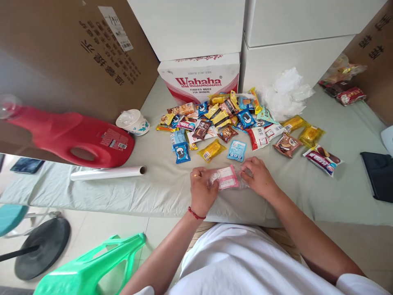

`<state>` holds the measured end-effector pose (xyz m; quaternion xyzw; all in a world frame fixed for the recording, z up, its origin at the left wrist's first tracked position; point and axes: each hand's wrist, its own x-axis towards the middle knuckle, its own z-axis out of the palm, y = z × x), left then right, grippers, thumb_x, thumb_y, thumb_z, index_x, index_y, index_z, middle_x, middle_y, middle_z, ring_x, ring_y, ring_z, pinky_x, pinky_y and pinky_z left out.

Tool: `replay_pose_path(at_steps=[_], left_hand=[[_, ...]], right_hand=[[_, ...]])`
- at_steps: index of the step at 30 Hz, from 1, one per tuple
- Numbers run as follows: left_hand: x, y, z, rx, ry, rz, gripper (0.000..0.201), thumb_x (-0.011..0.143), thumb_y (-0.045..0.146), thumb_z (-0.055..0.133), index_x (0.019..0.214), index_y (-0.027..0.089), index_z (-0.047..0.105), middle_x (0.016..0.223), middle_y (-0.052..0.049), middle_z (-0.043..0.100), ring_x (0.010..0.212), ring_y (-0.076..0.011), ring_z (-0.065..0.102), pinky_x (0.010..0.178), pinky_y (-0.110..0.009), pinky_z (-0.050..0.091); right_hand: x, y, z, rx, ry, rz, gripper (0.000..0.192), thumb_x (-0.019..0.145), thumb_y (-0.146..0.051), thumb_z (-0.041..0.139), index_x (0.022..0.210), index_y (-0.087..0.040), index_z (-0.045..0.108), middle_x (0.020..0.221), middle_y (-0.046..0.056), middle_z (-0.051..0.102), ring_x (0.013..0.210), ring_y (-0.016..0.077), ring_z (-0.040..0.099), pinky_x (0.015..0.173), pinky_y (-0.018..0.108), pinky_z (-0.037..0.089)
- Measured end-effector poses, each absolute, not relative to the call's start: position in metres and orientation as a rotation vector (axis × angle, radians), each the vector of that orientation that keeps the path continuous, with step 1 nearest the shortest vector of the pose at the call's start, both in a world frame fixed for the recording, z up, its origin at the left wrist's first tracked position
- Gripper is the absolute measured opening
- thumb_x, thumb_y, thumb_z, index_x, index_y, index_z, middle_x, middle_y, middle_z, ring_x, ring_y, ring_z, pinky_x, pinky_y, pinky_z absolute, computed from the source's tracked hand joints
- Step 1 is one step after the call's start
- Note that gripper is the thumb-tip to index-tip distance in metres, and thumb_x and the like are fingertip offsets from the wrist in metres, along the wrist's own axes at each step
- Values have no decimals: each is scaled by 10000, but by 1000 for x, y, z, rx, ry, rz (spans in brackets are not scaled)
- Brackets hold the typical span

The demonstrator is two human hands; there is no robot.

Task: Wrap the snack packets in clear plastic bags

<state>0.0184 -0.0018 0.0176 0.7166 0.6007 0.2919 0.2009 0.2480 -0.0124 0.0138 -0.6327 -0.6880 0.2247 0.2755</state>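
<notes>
Single view, head-mounted. Looks forward and steeply down from above wearer's chest; white shirt fills bottom edge. Both forearms enter from below, left hand (202,189) and right hand (259,177) near frame centre, close to lens. Cloth-covered tabletop (159,186) runs across mid-frame, front edge toward wearer. Snack packet pile (233,123) just beyond hands. Far edge closed off by stacked boxes (199,49) at top. Wide lens bends edges. Floor and green stool (89,268) visible lower left. No second view to overlap.
</notes>
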Motion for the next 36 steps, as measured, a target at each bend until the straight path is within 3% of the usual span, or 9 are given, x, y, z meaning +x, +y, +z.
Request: replay_pose_path(at_steps=[3,5,8,11,15,21,25,31,36], left_hand=[[14,2,7,2015,1782,712,548,764,376,760,1255,173,625,1251,-175,557,1215,-373,499,1021,-586,453],[12,3,1,2015,1795,646,440,776,433,753,1120,185,635,1233,-184,580,1200,-389,502,982,-599,450],[14,-2,5,1944,1786,686,263,785,375,726,925,208,580,1042,-118,620,1047,-323,569,893,-516,493],[26,-14,22,1806,1727,819,240,795,295,684,926,230,493,869,-26,580,810,-221,584,754,-395,523],[50,-34,31,2116,1515,1042,210,849,180,619,1018,241,510,1060,-90,627,978,-239,623,842,-410,516],[65,-45,0,2602,989,729,317,814,87,583,1062,275,644,1097,-107,704,1149,-298,623,941,-495,437],[61,-43,5,2363,821,817,373,694,143,574,1052,248,571,1127,-118,638,1182,-316,567,984,-526,466],[44,-30,32,2063,958,1011,376,807,129,536,1151,271,480,1183,-116,515,1144,-300,564,937,-528,530],[-35,-18,17,2297,1337,864,321,855,139,579,1121,309,523,1213,-101,539,1107,-335,555,935,-578,479]], right_hand=[[235,-21,25,-1662,-1822,736,89,952,-216,585,866,-226,601,858,22,622,773,179,589,700,300,442],[223,-26,27,-1665,-1850,727,107,952,-193,570,853,-231,575,807,13,611,730,176,575,652,286,411],[209,-32,25,-1681,-1827,678,108,943,-161,550,860,-228,568,843,28,617,738,179,567,643,280,400],[204,-38,20,-1621,-1675,795,109,932,-179,552,836,-226,571,839,26,616,753,180,567,679,289,429],[205,-47,10,-1379,-1150,1248,147,931,-370,593,869,-239,617,785,8,644,715,179,593,663,296,490],[220,-57,2,-1050,-534,1601,446,926,-613,516,1025,-223,708,1005,83,748,900,236,687,778,364,576],[221,-61,7,-973,-593,1678,478,841,-522,745,1237,-264,671,1243,58,713,1148,234,659,992,374,539],[242,-59,10,-1030,-641,1549,615,764,-477,844,1298,-259,631,1280,78,703,1169,251,663,1044,424,522],[386,-42,26,-1206,-453,806,531,801,-378,812,1284,-275,616,1273,68,696,1083,208,689,894,354,593]])
